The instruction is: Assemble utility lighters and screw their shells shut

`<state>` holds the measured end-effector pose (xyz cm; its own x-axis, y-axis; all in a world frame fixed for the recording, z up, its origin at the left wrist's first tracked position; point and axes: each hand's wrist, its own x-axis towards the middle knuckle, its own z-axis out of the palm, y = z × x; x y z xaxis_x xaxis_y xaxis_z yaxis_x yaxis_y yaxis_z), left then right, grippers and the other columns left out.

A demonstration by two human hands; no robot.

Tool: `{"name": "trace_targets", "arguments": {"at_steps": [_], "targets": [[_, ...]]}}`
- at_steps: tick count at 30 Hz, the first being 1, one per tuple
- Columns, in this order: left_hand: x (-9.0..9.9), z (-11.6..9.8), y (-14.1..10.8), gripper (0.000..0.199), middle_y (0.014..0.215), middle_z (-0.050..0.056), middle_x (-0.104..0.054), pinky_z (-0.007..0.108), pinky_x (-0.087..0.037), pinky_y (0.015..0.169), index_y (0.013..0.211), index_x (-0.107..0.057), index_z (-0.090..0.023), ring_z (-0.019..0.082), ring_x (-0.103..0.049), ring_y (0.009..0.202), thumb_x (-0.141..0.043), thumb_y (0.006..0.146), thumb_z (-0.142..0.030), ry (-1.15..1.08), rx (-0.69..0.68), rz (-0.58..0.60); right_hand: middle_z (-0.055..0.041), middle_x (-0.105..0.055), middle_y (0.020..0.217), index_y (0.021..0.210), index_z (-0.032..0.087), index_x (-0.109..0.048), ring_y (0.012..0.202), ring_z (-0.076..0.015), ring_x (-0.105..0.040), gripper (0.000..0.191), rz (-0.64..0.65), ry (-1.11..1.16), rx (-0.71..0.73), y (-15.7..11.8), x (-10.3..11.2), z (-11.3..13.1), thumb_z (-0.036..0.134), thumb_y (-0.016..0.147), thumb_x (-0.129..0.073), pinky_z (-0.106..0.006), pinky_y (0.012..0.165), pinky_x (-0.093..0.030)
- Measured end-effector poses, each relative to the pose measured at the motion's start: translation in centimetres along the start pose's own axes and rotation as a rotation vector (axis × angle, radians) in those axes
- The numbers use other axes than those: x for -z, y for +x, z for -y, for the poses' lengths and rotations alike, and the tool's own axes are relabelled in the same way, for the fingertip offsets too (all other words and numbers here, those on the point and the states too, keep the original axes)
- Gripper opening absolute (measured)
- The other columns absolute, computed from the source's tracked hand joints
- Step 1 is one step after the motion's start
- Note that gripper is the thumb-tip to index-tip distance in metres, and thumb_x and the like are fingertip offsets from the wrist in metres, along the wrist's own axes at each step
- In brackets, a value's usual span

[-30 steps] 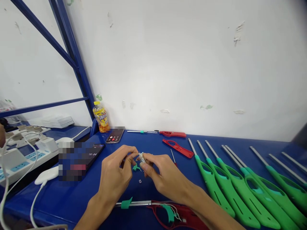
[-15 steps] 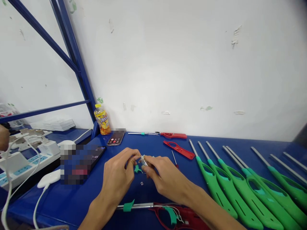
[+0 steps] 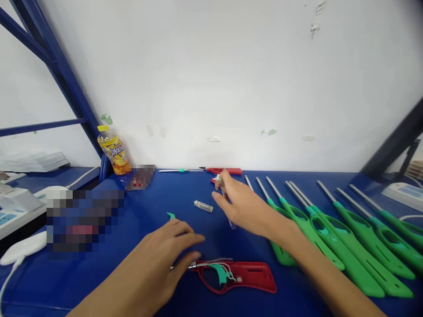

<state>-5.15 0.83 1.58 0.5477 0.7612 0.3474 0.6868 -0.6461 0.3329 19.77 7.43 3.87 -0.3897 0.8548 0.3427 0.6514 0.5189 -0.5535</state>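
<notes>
My left hand (image 3: 168, 253) hovers over the near end of an opened red utility lighter (image 3: 253, 275), its fingers and thumb apart with nothing between them. White wires and a green trigger (image 3: 220, 273) show inside that red half-shell. A small clear fuel tank (image 3: 203, 206) lies loose on the blue table between my hands. Further back, my right hand (image 3: 239, 193) has curled fingers with a small whitish piece (image 3: 217, 178) at their tips; its kind is unclear. Beneath this hand a thin screwdriver (image 3: 232, 225) is partly hidden.
Several green utility lighters (image 3: 333, 233) lie in a row on the right. Another red lighter (image 3: 228, 171) lies along the wall. At the left are a yellow-labelled bottle (image 3: 114, 149), blurred-out phones, a power strip (image 3: 29, 207) and a white charger (image 3: 24, 248) with its cable.
My hands have parted. The clear fuel tank, earlier held between them, now lies on the table. My right hand has moved back and right; my left has come nearer. The view has shifted.
</notes>
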Motion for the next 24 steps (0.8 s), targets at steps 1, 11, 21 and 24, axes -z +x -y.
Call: {"name": "trace_targets", "arguments": {"at_steps": [1, 11, 21, 24], "targets": [[-0.1, 0.2, -0.9, 0.03, 0.12, -0.005, -0.077, 0.028, -0.058, 0.093, 0.126, -0.074, -0.042, 0.021, -0.076, 0.106, -0.068, 0.101, -0.025, 0.022, 0.007, 0.061, -0.0079, -0.07, 0.105, 0.107, 0.023, -0.048, 0.084, -0.0215, -0.064, 0.008, 0.025, -0.013, -0.006, -1.1, 0.3, 0.3, 0.028, 0.104, -0.053, -0.036, 0.071, -0.043], [-0.7, 0.9, -0.8, 0.027, 0.103, -0.003, -0.075, 0.029, -0.049, 0.087, 0.099, -0.072, -0.032, 0.021, -0.071, 0.095, -0.061, 0.099, -0.007, -0.1, 0.152, 0.366, -0.0019, -0.069, 0.093, 0.104, 0.029, -0.055, 0.078, -0.0219, -0.069, 0.004, 0.01, -0.147, 0.033, -12.1, -3.6, 0.1, 0.03, 0.107, -0.053, -0.035, 0.068, -0.057], [-0.9, 0.5, 0.2, 0.029, 0.095, -0.007, -0.068, 0.025, -0.04, 0.076, 0.09, -0.07, -0.03, 0.013, -0.065, 0.086, -0.062, 0.096, -0.002, -0.206, 0.151, 0.36, -0.0005, -0.071, 0.106, 0.111, 0.031, -0.061, 0.087, -0.0188, -0.071, 0.005, 0.021, -0.033, 0.017, -13.4, -5.0, -1.4, 0.031, 0.106, -0.062, -0.03, 0.078, -0.061], [-0.9, 0.3, 0.6, 0.033, 0.094, -0.008, -0.067, 0.025, -0.039, 0.075, 0.087, -0.07, -0.029, 0.012, -0.064, 0.087, -0.065, 0.09, 0.003, -0.221, 0.174, 0.349, -0.0002, -0.071, 0.106, 0.109, 0.03, -0.062, 0.089, -0.0182, -0.071, 0.002, 0.038, 0.004, 0.009, -13.3, -4.8, -1.3, 0.031, 0.107, -0.061, -0.029, 0.081, -0.061]]}}
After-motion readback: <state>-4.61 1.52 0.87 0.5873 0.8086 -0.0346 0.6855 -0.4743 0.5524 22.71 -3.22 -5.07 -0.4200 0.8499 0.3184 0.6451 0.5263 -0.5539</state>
